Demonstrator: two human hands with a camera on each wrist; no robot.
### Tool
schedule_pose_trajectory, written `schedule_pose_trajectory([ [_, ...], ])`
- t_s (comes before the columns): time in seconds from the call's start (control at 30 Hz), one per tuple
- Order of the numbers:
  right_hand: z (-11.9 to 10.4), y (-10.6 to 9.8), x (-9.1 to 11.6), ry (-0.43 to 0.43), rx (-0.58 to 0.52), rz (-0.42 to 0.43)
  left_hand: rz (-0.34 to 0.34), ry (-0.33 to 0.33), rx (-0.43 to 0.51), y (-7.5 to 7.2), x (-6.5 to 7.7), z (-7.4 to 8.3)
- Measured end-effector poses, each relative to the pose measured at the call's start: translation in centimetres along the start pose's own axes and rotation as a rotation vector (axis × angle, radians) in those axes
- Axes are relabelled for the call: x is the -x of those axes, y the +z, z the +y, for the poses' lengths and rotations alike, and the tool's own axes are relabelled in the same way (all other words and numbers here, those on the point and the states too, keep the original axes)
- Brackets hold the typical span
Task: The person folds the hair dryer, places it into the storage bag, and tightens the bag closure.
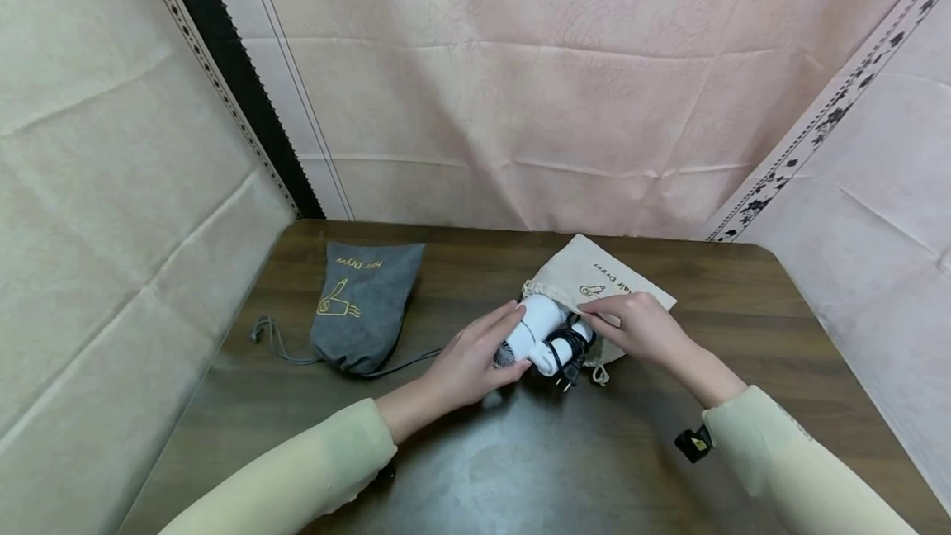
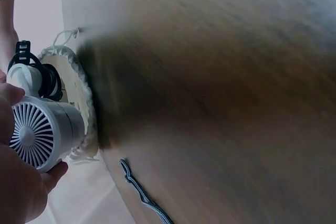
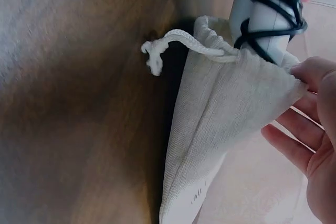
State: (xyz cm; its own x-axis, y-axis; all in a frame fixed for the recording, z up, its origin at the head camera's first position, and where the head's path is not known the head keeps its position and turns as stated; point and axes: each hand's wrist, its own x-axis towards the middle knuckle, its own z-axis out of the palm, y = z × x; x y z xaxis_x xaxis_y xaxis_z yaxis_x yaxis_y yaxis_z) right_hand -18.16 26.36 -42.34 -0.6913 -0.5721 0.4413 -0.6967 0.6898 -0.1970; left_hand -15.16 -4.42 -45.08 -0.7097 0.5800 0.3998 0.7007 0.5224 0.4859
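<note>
A white hair dryer (image 1: 540,322), its black cord (image 1: 570,347) wound about the handle, lies partly inside the mouth of a cream drawstring bag (image 1: 631,279) printed "Hair Dryer". My left hand (image 1: 475,353) grips the dryer's body by its vented rear end, thumb on one side and fingers on the other; the round grille (image 2: 31,135) faces the left wrist view. Between thumb and forefinger, my right hand (image 1: 631,324) pinches the rim of the bag's opening. A white drawstring (image 3: 184,40) hangs from that opening in the right wrist view. The dryer's front end is hidden inside the bag.
On the left of the wooden table (image 1: 475,469) lies a dark grey drawstring bag (image 1: 367,304), also printed "Hair Dryer", looking filled out. Its grey cord (image 1: 404,364) runs toward my left hand. Pale cloth (image 1: 520,106) hangs behind the table and at both sides.
</note>
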Motion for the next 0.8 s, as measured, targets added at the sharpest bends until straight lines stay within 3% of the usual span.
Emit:
schedule_pose_trajectory([
  [0.27,0.0,0.3,0.2,-0.036,-0.025,0.086,-0.020,-0.004,-0.023,0.9,-0.8,0.1],
  [0.63,-0.7,0.0,0.1,-0.024,-0.054,0.056,0.040,0.017,-0.048,1.4,-1.4,-0.2],
  [0.8,-1.1,0.0,0.4,-0.060,-0.047,0.071,0.059,-0.006,-0.044,1.5,-1.6,-0.1],
])
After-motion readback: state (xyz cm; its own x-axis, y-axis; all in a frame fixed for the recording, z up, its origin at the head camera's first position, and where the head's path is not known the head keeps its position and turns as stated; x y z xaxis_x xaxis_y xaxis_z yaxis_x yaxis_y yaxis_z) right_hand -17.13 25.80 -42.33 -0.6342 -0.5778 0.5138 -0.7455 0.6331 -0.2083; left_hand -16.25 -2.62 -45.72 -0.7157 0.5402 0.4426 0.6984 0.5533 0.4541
